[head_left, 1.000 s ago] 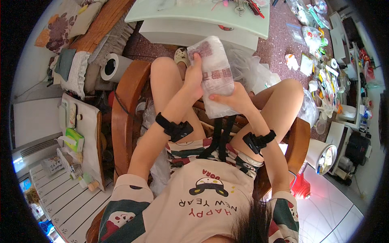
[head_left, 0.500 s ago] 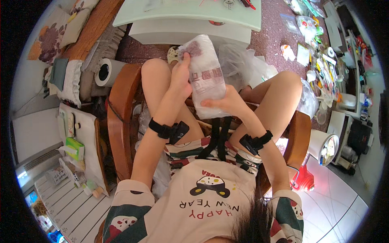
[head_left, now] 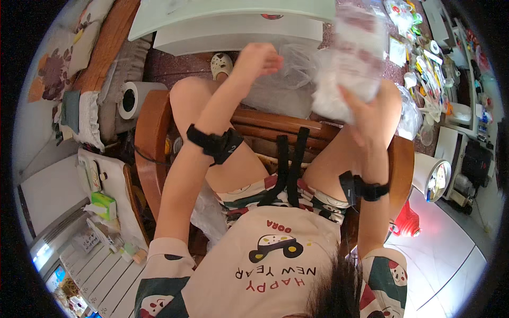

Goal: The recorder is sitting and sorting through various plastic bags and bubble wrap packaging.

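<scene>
My right hand grips the near end of a soft white plastic packet with dark red print. The packet points away from me above my right knee and is smeared by motion. Apart from it, my left hand is raised over the gap between my knees. It holds nothing; its fingers are loosely bent and slightly blurred. Beyond that hand, a crumpled clear plastic bag lies between my legs and the white drawer front.
A white table with a white drawer front stands ahead. Wooden chair arms flank me. To the right, many small items cover the floor beside a white bin. A green tissue pack lies at the left.
My left hand has let go of the packet and risen away from it. My right hand has carried the packet to the right, over my right knee. The view has shifted slightly.
</scene>
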